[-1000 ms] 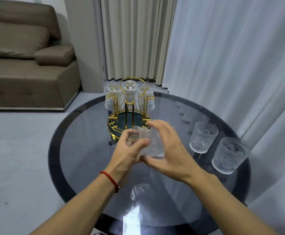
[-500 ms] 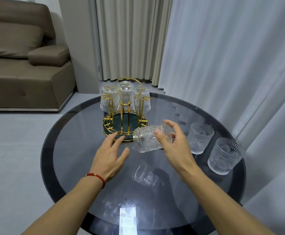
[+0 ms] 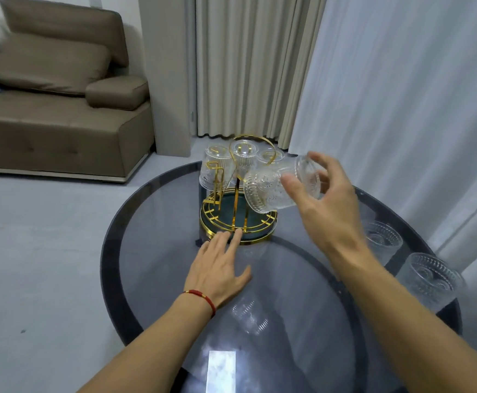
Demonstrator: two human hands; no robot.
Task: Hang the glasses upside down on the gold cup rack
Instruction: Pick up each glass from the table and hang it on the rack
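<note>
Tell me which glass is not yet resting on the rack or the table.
The tilted glass gripped by the right hand; the others hang on the gold cup rack or stand on the table.

So the desk [image 3: 152,279] is a round one with a smoky dark glass top and a darker band running around the edge. Sitting on it toward the far side is the gold cup rack [image 3: 238,222], round base with a dark green tray inside a gold wire rim. Over on the right edge of the desk there are two clear patterned glasses standing upright, one glass [image 3: 384,239] a bit farther and another glass [image 3: 430,279] nearer, just beside each other. The left hand [image 3: 220,268] rests flat on the glass top, fingertips touching the rack's near rim. Near edge has a bright light reflection.
</note>
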